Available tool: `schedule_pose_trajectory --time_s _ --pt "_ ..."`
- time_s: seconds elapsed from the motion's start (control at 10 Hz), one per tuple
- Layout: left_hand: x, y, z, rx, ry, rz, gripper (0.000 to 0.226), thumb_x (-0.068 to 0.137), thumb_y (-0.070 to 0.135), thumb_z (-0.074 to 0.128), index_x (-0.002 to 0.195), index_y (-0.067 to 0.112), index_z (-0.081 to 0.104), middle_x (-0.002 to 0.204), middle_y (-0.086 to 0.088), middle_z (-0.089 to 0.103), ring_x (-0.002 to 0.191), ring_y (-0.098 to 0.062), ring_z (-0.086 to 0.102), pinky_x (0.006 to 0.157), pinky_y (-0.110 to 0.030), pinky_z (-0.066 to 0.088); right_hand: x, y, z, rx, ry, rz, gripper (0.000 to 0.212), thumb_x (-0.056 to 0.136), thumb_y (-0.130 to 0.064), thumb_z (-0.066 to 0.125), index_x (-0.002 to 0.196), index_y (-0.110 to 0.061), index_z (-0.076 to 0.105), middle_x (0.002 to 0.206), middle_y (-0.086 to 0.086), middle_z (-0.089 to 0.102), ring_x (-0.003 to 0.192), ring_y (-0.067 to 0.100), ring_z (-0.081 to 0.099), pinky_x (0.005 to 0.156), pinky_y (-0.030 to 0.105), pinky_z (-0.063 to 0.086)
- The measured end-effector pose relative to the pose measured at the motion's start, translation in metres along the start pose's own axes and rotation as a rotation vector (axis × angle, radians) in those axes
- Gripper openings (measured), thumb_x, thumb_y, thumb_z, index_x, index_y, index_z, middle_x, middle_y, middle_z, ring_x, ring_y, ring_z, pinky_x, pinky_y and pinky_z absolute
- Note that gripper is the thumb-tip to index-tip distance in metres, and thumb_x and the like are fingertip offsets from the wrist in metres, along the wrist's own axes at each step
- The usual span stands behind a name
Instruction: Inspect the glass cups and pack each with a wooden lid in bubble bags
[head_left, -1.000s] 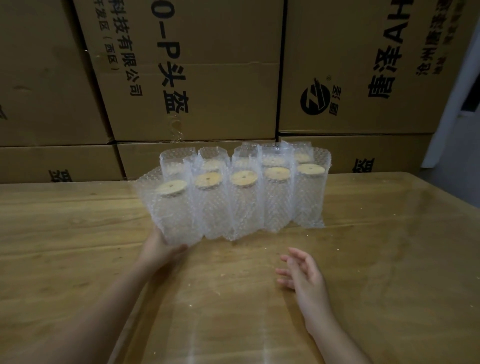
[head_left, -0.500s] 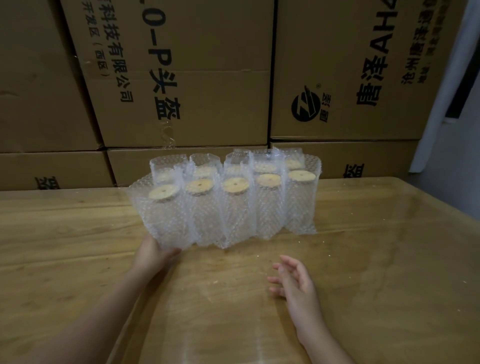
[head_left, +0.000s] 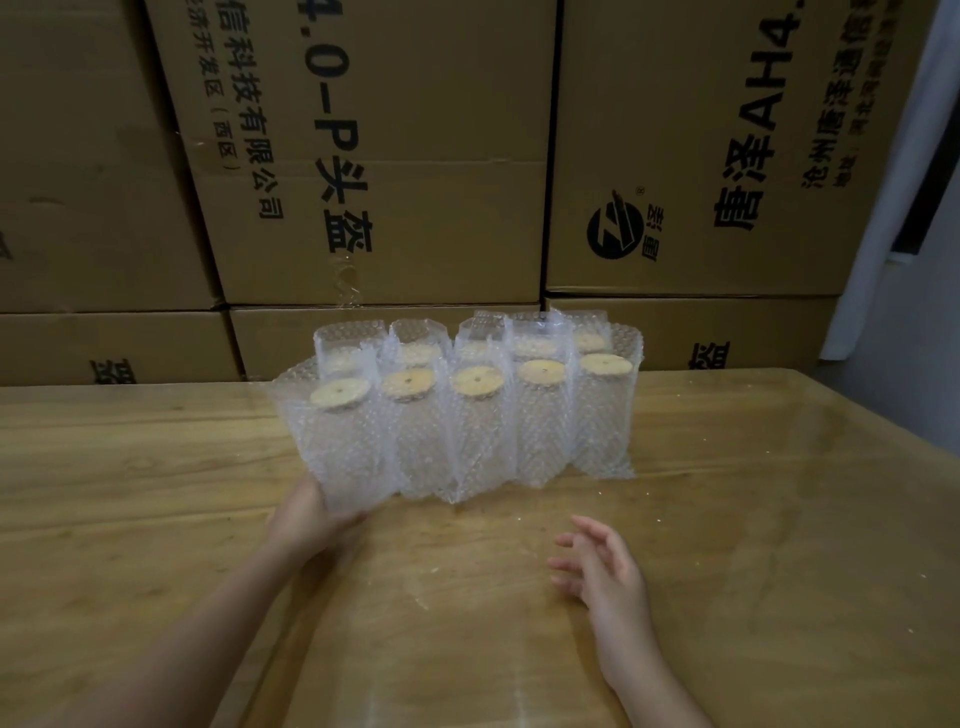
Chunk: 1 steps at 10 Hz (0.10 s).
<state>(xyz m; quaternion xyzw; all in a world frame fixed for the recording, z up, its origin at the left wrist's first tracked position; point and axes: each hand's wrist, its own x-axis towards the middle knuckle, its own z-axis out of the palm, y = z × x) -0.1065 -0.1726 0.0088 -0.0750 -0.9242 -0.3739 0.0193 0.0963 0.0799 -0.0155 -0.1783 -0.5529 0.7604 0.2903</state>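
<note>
Left hand (head_left: 306, 514) grips the nine-o'clock bagged cup (head_left: 343, 447) (wooden lid (head_left: 340, 394) showing); right hand (head_left: 602, 566), at five o'clock, fingers loosely spread, holds nothing.

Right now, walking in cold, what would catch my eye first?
Two rows of bubble bags stand on the table, each showing a round wooden lid on top. Behind them rises a wall of printed cardboard boxes; the left grip holds the front-left bag.
</note>
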Motion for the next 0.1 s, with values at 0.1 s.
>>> schedule_pose_trajectory --time_s 0.1 --pt "-0.0294 0.0030 0.0024 -0.154 0.194 -0.107 0.059 0.079 0.027 0.077 0.124 -0.004 0.052 0.109 -0.018 0.062 0.098 -0.031 0.059 0.077 -0.035 0.045 0.0033 -0.0129 -0.0088 0.149 0.063 0.025 0.015 0.097 -0.002 0.046 0.099 -0.009 0.059 0.086 0.015 0.062 0.055 0.011 0.065 0.049 0.021 0.053"
